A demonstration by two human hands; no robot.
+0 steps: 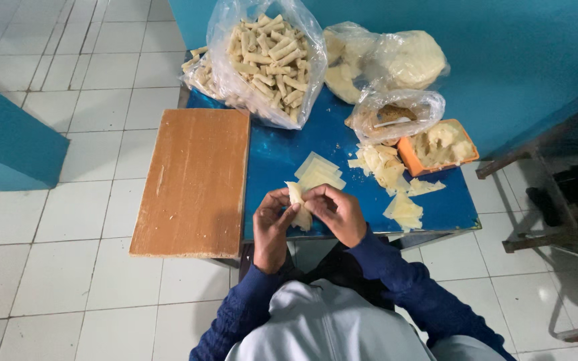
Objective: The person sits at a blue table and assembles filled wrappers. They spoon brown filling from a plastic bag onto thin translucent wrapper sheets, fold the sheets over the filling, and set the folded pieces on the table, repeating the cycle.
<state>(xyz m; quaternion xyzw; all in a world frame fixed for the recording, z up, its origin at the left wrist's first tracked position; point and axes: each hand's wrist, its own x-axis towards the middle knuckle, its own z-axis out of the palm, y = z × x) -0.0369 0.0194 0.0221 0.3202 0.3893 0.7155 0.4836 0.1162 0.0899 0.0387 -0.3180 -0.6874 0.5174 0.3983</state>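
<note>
Two hands, left hand (272,224) and right hand (336,212), pinch one pale folded dough wrapper (299,208) between them, long axis upright, above blue worktop (275,150).

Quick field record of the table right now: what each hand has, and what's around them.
left hand: grips the pale wrapper from the left
right hand: pinches the same wrapper from the right
wrapper stack: on the blue table, just beyond the hands
wooden board: bare, left of the hands
bag of rolls: far side, open
orange tub: right, holds pale filling
</note>
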